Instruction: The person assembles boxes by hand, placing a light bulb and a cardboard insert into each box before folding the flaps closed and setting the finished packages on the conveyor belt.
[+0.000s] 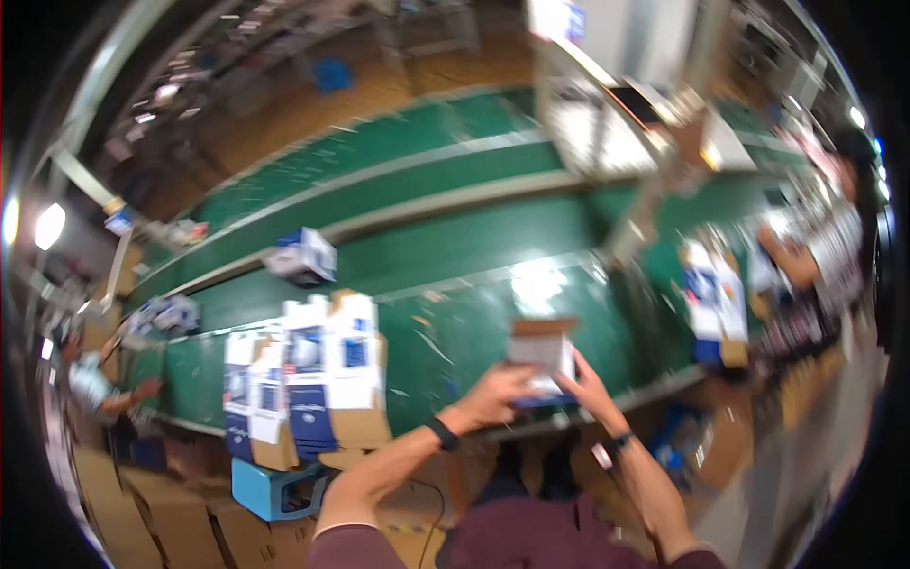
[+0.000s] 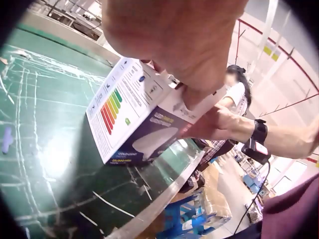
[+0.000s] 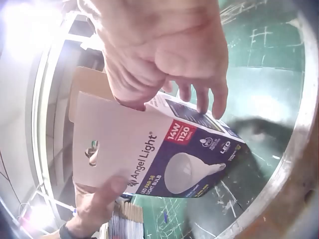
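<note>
Both hands hold a light bulb box (image 1: pixel 542 379) over the near edge of the green table. In the right wrist view the light bulb box (image 3: pixel 174 164) is tilted, its printed bulb facing out. A white panel with a hang hole (image 3: pixel 94 152) and a brown cardboard flap (image 3: pixel 89 82) extend from one end. My left hand (image 1: pixel 498 394) grips the box's left side, its thumb on the front in the right wrist view. My right hand (image 1: pixel 592 387) holds the opposite side, fingers along a printed face; its thumb is partly hidden behind the panel.
Flat bulb cartons (image 1: pixel 318 379) lie stacked at the left of the green table (image 1: pixel 445 322), above a light-blue stool (image 1: pixel 275 488). Another box (image 1: pixel 303 256) sits farther back. More cartons (image 1: pixel 716 299) lie at right, near a seated person (image 1: pixel 815 256).
</note>
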The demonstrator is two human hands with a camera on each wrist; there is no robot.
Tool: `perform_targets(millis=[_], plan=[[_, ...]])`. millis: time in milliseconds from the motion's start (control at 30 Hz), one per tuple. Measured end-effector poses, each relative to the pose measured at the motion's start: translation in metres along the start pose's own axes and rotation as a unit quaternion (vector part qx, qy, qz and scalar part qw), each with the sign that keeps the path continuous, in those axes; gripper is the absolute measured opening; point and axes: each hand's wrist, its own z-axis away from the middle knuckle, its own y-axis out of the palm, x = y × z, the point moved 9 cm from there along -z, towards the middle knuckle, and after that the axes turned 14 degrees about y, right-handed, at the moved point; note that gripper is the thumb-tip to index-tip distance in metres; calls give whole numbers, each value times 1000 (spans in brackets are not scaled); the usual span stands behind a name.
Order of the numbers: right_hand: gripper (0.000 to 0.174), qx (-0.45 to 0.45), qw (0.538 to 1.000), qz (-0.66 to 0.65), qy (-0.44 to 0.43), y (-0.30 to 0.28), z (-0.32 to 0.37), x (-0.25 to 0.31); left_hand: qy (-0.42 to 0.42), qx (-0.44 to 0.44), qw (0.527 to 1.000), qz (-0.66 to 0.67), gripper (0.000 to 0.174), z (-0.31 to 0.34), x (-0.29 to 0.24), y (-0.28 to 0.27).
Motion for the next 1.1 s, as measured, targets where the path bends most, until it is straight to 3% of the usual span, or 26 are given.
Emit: perform_targets(millis=[33,67,100,167,233,300,367,433,467,500,567,667,700,767,900,933,1033,1100], plan=[[84,-16,999,49,-4,-10,-10,-13,26,-9,1000,-6,54,-2,4,-6],[85,-11,994,86,-65,-8,-10,0,23,13,999,-40,57,-2,8,-10],[87,9,997,43,-58,-7,-14,-3,18,36,997,-62,61,1,9,-6],[79,-3,994,95,-55,-14,-9,10,30,65,988,-135,64,7,14,14],[68,-58,997,-41,1,-38,-18,30,31,112,984,-136,61,9,20,18],[77,54,994,-91,-37,-47,-31,75,30,111,984,-135,57,8,18,17],[65,148,986,71,14,-29,-36,98,46,110,982,-144,59,8,21,14],[57,202,917,344,-1,16,-22,115,36,109,987,-115,61,9,29,16],[67,197,875,436,-74,37,-15,118,29,109,989,-101,62,12,33,17],[77,175,857,476,-93,50,-7,117,30,119,987,-104,64,18,36,21],[84,139,862,478,-97,50,-8,110,43,90,988,-115,62,20,37,21],[83,123,862,485,-78,49,0,111,24,98,990,-103,62,21,39,23],[79,99,814,559,-125,57,3,113,23,92,990,-101,62,19,38,20],[68,61,791,579,-186,63,9,114,21,83,992,-94,61,18,30,16],[46,61,830,498,-243,52,9,92,-22,-59,996,-58,64,21,16,-4],[41,47,837,481,-257,47,10,85,-91,-109,986,-92,70,37,24,-3],[28,62,860,443,-247,47,12,69,-177,-231,950,-113,80,74,14,-2],[25,80,846,461,-255,50,6,63,-154,-182,961,-144,71,68,7,0]])
